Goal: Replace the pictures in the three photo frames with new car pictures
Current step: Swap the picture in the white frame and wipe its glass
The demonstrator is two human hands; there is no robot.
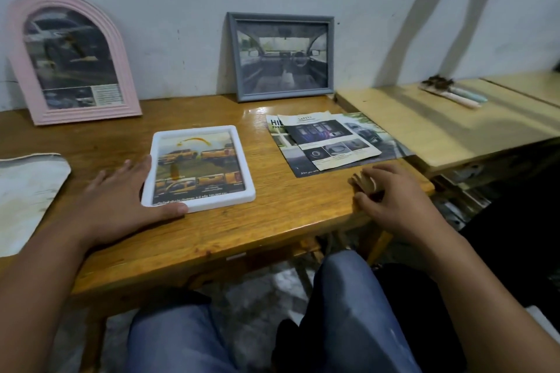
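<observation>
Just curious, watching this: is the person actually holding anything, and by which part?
Left hand lies flat against the white rectangular photo frame, fingers along its left edge, thumb at its lower-left corner. Right hand curls around something small and tan; what it is cannot be told.

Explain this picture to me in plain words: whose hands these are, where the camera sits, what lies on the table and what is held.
No machine here: a person's bare hands, filmed by one camera on their head, looking down. The left hand lies flat against the white frame, which lies flat on the wooden table and shows yellow trucks. The right hand has curled fingers around a small tan thing; what it is I cannot tell. Loose car pictures lie beside it. A pink arched frame and a grey frame lean on the wall.
</observation>
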